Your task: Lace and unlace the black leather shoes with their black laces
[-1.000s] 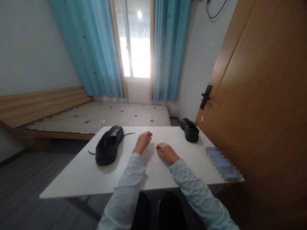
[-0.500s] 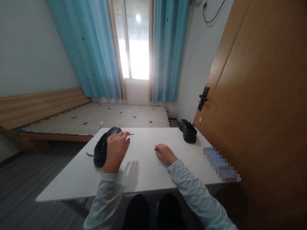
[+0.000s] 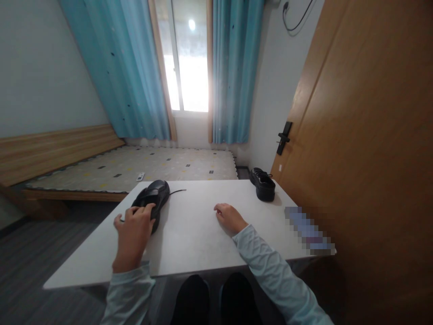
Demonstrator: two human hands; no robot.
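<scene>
A black shoe [image 3: 161, 189] with an untied lace [image 3: 177, 190] lies on the left of the white table [image 3: 196, 243]. The lace trails to the right from the shoe's far end. Over the near part of the shoe is my left hand [image 3: 133, 228], its fingers bent and apart; it hides that part, and contact is hard to judge. My right hand [image 3: 230, 219] rests on the middle of the tabletop, fingers curled together around nothing visible. A second black shoe [image 3: 264, 186], with laces across its top, stands at the back right, apart from both hands.
A blurred bluish flat item [image 3: 309, 230] lies along the table's right edge. Beyond the table is a bed [image 3: 179, 164] with a small white object [image 3: 140, 177] on it. A wooden door [image 3: 368, 135] stands close on the right.
My left hand has moved left and toward me, from above the shoe's right side to its near part. More of the shoe and the right-hand lace now shows. My right hand stays put.
</scene>
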